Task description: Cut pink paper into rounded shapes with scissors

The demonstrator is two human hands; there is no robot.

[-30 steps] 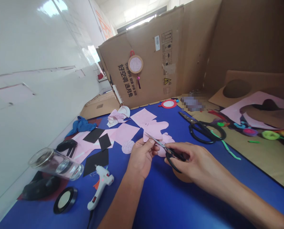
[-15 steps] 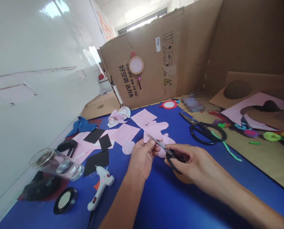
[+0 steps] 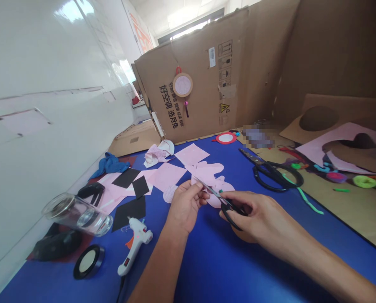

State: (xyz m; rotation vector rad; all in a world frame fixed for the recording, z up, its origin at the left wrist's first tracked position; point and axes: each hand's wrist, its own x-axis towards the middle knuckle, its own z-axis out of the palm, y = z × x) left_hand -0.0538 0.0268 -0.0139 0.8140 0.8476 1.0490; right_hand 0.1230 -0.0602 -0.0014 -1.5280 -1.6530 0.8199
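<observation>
My left hand (image 3: 187, 205) pinches the edge of a pink paper piece (image 3: 195, 181) between thumb and fingers. In my right hand (image 3: 254, 212) is a small pair of scissors (image 3: 227, 208) with black handles; its blades point up and left, across the paper beside my left fingertips. Past the hands lie pink paper cut-outs with rounded lobes (image 3: 211, 169), partly overlapping the held piece. A crumpled pale round piece (image 3: 169, 194) rests just left of my left hand. Something round and tan (image 3: 246, 235) shows partly beneath my right hand.
Pink sheets (image 3: 169, 176) and black squares (image 3: 129, 212) lie to the left, near a white glue gun (image 3: 136, 244), a tipped glass jar (image 3: 87, 219) and a tape roll (image 3: 88, 261). Large scissors (image 3: 278, 176) and pipe cleaners (image 3: 306, 200) lie right. Cardboard (image 3: 200, 97) stands behind.
The view has shifted slightly, so the whole scene sits a little differently. Both hands keep their hold on paper and scissors, with only slight movement.
</observation>
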